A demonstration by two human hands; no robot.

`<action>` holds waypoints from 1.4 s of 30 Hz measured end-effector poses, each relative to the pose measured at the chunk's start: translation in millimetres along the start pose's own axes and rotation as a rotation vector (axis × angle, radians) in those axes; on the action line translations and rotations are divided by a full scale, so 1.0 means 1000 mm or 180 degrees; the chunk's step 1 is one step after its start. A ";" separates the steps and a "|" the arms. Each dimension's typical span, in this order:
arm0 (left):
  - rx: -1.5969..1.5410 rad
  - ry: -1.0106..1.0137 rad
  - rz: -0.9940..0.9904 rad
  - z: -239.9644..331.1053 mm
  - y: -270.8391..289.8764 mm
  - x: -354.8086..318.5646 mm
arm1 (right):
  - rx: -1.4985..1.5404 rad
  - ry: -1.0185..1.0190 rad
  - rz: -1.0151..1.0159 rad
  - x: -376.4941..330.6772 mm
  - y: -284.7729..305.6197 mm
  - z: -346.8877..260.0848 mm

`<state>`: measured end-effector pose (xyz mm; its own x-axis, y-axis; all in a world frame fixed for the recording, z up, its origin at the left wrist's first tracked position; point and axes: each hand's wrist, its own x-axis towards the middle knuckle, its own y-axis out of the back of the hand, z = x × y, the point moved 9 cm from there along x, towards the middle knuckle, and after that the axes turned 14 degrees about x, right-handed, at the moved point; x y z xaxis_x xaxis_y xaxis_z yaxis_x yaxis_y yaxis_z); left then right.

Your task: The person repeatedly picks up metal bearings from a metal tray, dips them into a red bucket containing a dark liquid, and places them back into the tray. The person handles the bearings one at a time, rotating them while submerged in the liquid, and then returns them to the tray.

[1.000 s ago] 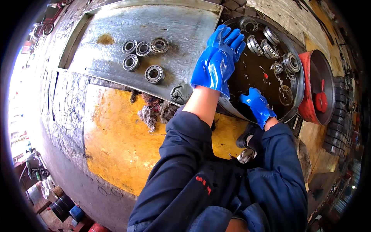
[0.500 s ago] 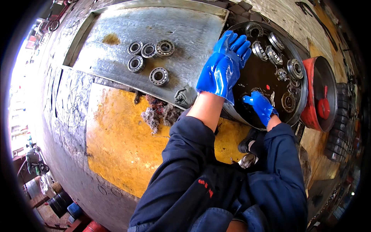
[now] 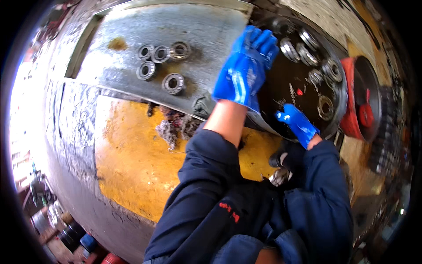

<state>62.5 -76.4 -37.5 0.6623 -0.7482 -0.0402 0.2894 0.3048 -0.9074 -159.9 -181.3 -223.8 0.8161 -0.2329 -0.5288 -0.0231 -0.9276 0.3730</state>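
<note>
My left hand, in a long blue rubber glove, is at the left side of a round metal tub. Its fingers are stretched out toward the far side, with nothing visible in them. My right hand, in a matching glove, is low over the tub's near side. Its fingers are curled together, and I cannot make out what they hold. Dark liquid fills the tub's bottom. Several roller bearings, one a tilted bearing, rest along its far and right sides. A bearing ring lies right of my right hand.
Left of the tub is a metal tray with several bearings, including a nearer bearing. A grey rag lies at its near edge, beside tangled fibre waste. A red container stands right of the tub.
The whole view has shifted slightly, so the tray and tub sit farther left and up. My right hand has drawn a little nearer to me; my left hand stays by the tub's left side.
</note>
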 end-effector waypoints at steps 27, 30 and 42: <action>0.0350 0.0094 -0.0167 0.000 -0.001 -0.002 | -0.1023 0.0375 0.0350 -0.036 0.014 -0.043; 0.0959 -0.0077 -0.0304 0.008 -0.025 -0.016 | -0.1384 0.0579 0.0418 -0.035 0.008 -0.045; 0.0429 0.0959 0.1038 -0.005 0.004 0.006 | -0.2370 -0.0173 0.0962 -0.018 -0.016 -0.038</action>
<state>64.2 -82.5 -43.8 0.5090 -0.7323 -0.4524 0.1998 0.6118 -0.7654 -152.3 -151.1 -191.6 0.8064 -0.4744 -0.3532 0.1683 -0.3884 0.9060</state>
